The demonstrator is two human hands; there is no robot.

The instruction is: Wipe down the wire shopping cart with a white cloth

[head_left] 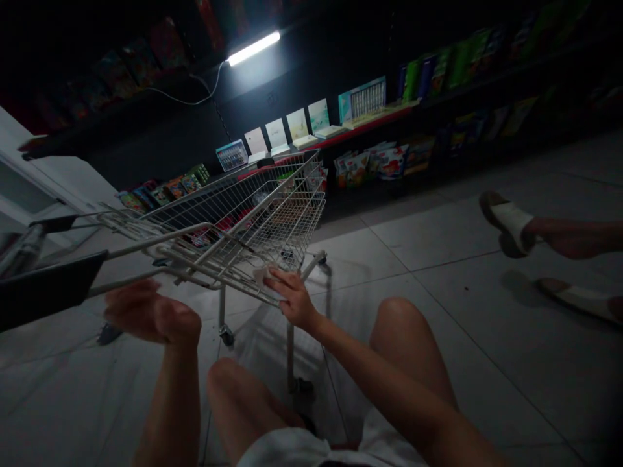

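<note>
A small wire shopping cart (253,214) stands tilted on the tiled floor in front of my bent knees. My right hand (291,295) presses a white cloth (263,277) against the cart's lower wire frame, fingers curled over the cloth. My left hand (146,311) hangs just below the cart's handle bar (48,285), blurred, fingers curled loosely, touching nothing that I can make out. One cart wheel (226,334) shows between my hands.
Dark shelves (370,123) with books and coloured packs run along the back wall under a tube light (254,47). Another person's sandalled feet (511,224) rest on the floor at the right. A white door or cabinet (29,181) stands at the left.
</note>
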